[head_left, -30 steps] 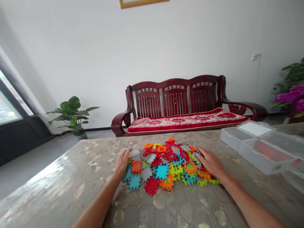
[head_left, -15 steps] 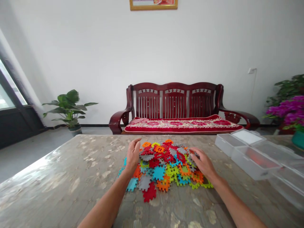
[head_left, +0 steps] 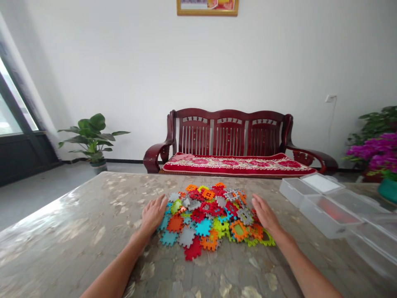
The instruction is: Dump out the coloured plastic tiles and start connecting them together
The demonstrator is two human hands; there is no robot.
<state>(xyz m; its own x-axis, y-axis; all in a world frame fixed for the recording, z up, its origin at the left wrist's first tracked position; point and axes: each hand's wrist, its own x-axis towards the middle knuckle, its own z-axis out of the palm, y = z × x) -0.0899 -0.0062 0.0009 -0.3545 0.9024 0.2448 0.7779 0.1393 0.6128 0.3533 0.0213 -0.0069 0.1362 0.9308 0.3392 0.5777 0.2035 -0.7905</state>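
Observation:
A heap of flat, notched plastic tiles (head_left: 211,215) in red, orange, blue, green and grey lies on the marble-patterned table (head_left: 93,236). My left hand (head_left: 153,215) rests flat at the heap's left edge, fingers stretched out and touching blue and grey tiles. At the right edge my right hand (head_left: 264,214) lies flat, fingers extended over orange and grey tiles. Neither hand holds a tile.
Clear plastic boxes (head_left: 328,209) with open lids stand at the table's right. Behind the table is a dark wooden bench (head_left: 229,142) with a red cushion. A potted plant (head_left: 93,138) stands at the left, purple flowers (head_left: 376,151) at the right.
My left hand dropped from the raised position over the heap to lie flat at its left edge. My right hand slid slightly outward. The tiles spread a little.

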